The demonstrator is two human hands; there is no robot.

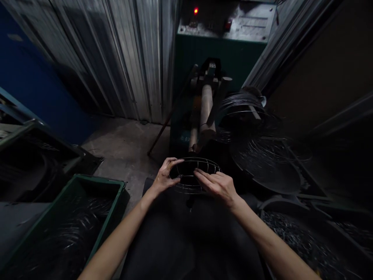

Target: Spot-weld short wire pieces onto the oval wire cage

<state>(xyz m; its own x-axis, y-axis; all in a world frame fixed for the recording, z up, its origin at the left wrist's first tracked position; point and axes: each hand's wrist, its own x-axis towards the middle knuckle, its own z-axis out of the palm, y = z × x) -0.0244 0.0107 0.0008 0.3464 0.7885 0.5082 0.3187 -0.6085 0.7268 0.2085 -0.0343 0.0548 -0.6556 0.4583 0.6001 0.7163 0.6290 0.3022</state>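
A round wire frame (190, 189), made of thin metal rings joined by short cross wires, is held up in front of my body. My left hand (167, 177) grips its left side, thumb below and fingers along the upper ring. On the right side, my right hand (215, 182) has its fingers on the frame, with the index finger pointing into the middle. Just beyond the frame stands a machine (206, 105) with thick metal rods. Part of the frame's right side is hidden behind my right hand.
At lower left is a green crate (121, 190) holding wire rings. Coils of wire (241, 102) hang right of the machine. Tubs of small metal pieces (291, 233) stand at lower right. A control panel (227, 23) with a red light is at the back.
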